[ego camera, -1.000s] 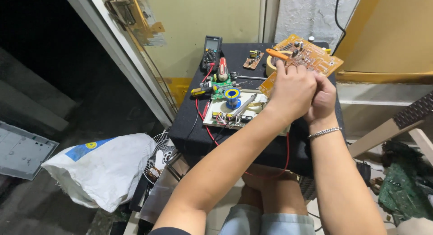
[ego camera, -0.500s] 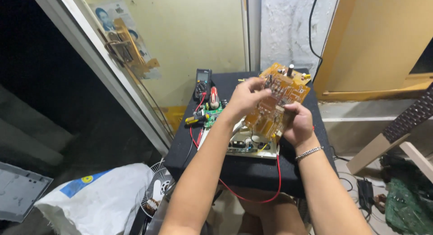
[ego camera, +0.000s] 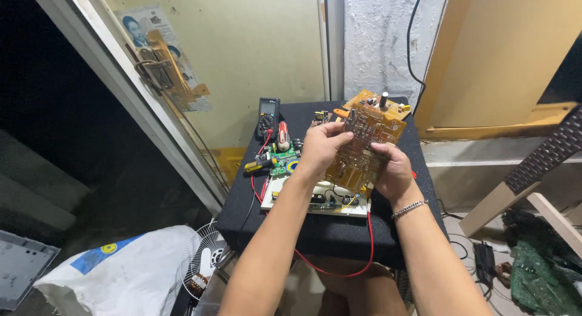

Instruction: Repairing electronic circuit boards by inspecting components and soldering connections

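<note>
Fingers (ego camera: pixel 330 133) of both hands are gripping the tan circuit board (ego camera: pixel 362 147), which we are now lifting upright off the desk (ego camera: pixel 339 234) for inspection.

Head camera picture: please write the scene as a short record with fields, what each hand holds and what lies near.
left hand: grips the upper left edge of the yellow-brown circuit board
right hand: holds the same board at its lower right side
board pose: lifted above the table, tilted, solder side toward the camera
under the board: white tray with parts
table: black top
left of the hands: green circuit board, black multimeter
wire: red lead hangs over the front edge
</note>
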